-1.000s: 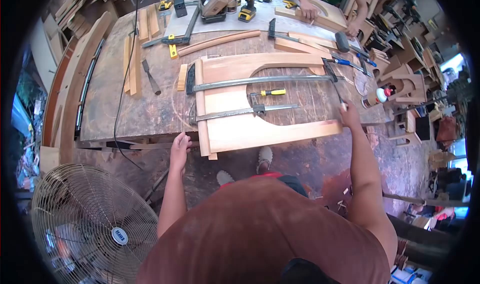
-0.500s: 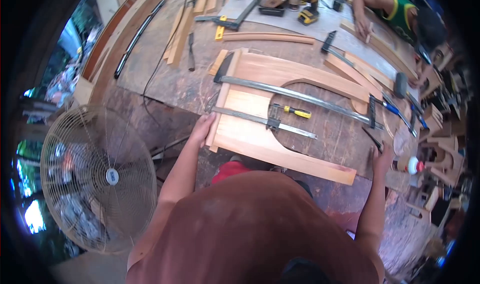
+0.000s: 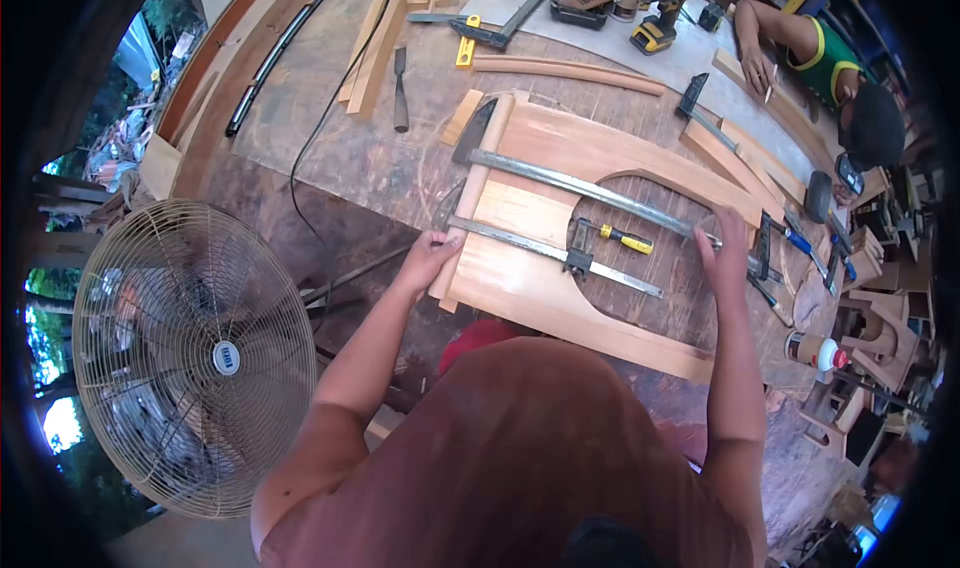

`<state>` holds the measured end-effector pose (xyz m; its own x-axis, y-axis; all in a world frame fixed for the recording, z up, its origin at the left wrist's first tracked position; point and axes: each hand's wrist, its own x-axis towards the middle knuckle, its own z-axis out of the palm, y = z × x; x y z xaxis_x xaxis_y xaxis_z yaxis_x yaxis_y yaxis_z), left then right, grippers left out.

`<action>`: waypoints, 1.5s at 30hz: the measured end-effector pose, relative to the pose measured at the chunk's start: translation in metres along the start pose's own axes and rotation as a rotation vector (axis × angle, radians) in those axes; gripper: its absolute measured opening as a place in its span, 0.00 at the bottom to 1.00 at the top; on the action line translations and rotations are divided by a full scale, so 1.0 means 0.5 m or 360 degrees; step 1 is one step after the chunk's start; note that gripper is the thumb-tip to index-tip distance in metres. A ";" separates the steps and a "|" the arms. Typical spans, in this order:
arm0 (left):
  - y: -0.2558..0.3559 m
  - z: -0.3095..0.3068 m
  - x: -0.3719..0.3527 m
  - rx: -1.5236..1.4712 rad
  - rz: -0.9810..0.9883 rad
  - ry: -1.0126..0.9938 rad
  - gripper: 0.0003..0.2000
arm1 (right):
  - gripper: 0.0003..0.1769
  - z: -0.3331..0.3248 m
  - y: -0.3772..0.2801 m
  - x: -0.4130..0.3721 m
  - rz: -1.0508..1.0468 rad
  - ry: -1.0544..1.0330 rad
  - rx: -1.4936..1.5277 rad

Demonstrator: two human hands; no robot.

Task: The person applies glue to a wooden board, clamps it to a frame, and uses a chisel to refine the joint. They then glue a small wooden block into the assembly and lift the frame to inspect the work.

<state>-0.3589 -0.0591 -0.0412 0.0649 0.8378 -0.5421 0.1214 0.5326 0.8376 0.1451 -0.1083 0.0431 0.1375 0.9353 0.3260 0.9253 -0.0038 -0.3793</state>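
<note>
A pale wooden panel assembly (image 3: 520, 268) with a curved cut-out lies on the workbench, a wooden strip along its left edge. A long bar clamp (image 3: 600, 196) and a shorter bar clamp (image 3: 520, 240) span it. My left hand (image 3: 430, 260) has its fingers closed on the strip's edge, near the shorter clamp's left end. With its fingers round the long clamp's bar, my right hand (image 3: 725, 243) is near that clamp's right end. A yellow-and-black screwdriver (image 3: 628, 239) rests inside the cut-out.
A large fan (image 3: 200, 358) stands at the left. On the workbench (image 3: 340, 163) are a chisel (image 3: 401, 93), a drill (image 3: 660, 13), a mallet (image 3: 818, 198) and a glue bottle (image 3: 815, 351). Another person (image 3: 830, 68) leans over wood at the upper right.
My right hand has moved up and left from beside a dark-handled tool onto the long clamp. My left fingers have bent closer to the shorter clamp's end. The view has shifted slightly.
</note>
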 end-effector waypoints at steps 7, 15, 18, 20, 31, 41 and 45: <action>-0.028 -0.044 -0.050 -0.0037 0.0075 -0.0225 0.15 | 0.26 -0.010 0.031 0.043 -0.0003 0.0091 -0.0156; -0.049 -0.043 -0.017 -0.0271 -0.0353 -0.0681 0.21 | 0.26 -0.101 0.194 -0.116 0.0694 0.0241 -0.0257; -0.033 -0.024 -0.002 -0.0144 -0.0376 -0.0583 0.23 | 0.25 -0.133 0.247 -0.163 0.0788 0.0359 -0.0213; -0.031 -0.022 0.001 -0.0081 -0.0385 -0.0555 0.24 | 0.24 -0.154 0.283 -0.178 0.0811 0.0410 -0.0265; -0.004 0.014 -0.028 0.0373 -0.0020 -0.0137 0.21 | 0.22 -0.128 0.336 0.015 0.0359 0.0354 -0.0065; -0.021 -0.002 -0.019 0.0410 -0.0148 -0.0208 0.23 | 0.33 0.050 0.117 0.265 0.0174 -0.0957 0.0192; -0.042 -0.028 0.011 -0.0024 -0.0438 -0.0474 0.27 | 0.39 0.079 0.100 0.315 0.0021 -0.1203 0.0064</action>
<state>-0.3750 -0.0641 -0.0609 0.3164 0.5934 -0.7401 0.1600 0.7356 0.6582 0.1988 0.0527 0.0413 -0.1446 0.9232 -0.3562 0.9097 -0.0176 -0.4149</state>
